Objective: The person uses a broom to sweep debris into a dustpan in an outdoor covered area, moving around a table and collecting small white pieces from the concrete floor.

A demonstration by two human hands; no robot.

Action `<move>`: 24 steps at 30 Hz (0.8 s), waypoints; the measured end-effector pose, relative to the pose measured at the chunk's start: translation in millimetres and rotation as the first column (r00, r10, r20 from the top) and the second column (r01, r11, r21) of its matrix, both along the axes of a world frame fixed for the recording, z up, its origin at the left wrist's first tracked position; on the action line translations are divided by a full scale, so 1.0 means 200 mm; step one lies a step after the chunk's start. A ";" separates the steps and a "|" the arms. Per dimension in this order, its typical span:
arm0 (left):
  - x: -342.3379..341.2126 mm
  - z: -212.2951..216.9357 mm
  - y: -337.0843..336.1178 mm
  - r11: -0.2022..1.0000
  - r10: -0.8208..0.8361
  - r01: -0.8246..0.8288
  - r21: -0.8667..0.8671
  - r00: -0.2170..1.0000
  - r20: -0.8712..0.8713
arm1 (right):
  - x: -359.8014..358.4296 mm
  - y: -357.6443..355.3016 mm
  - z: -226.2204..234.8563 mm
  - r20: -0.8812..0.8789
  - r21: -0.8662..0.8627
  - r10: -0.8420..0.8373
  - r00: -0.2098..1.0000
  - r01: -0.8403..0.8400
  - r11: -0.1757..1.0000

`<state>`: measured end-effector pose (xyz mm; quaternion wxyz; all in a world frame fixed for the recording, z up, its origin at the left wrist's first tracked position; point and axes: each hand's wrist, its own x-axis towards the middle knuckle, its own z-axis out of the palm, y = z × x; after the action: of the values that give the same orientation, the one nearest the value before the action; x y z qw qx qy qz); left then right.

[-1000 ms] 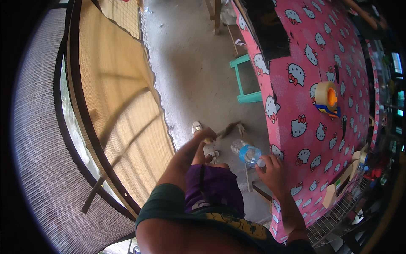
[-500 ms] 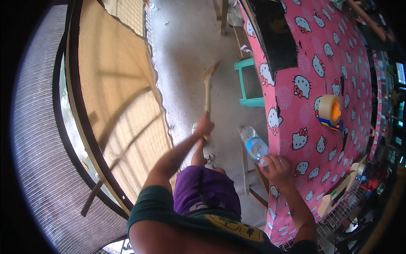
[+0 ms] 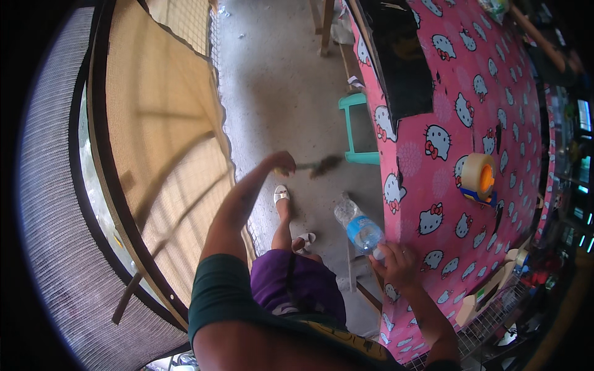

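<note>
My left hand [image 3: 281,162] is closed round the handle of a slim stick-like tool. The tool's dark, bushy-looking end [image 3: 327,165] points right over the floor; it is smeared by motion, so its kind is unclear. In my right hand [image 3: 397,266] is a clear plastic bottle [image 3: 364,232] with a blue label, gripped at its white-capped end. The bottle slants up and left from my fingers, past the near edge of the pink-covered table [image 3: 448,213]. It looks empty.
A roll of tape on a blue dispenser [image 3: 479,179] sits on the table. A turquoise stool [image 3: 349,130] stands beside the table over the concrete floor [image 3: 266,86]. Tan netting [image 3: 161,123] runs along the left. Another person's arm [image 3: 538,37] shows at the far right.
My left hand has moved up and slightly left, and the tool has swung from pointing away to pointing right. The bottle in my right hand has shifted slightly left and down.
</note>
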<state>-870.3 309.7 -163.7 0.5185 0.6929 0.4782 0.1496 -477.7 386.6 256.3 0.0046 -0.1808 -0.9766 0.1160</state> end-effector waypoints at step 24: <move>-0.25 0.38 -0.49 0.967 0.049 -0.149 -0.206 0.904 -0.425 | -0.02 -0.02 0.00 0.064 0.073 0.070 0.996 -0.074 0.995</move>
<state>-919.8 211.5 -87.4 0.4742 0.6176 0.6267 -0.0325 -482.1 382.4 256.1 -0.0225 -0.1487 -0.9859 0.0734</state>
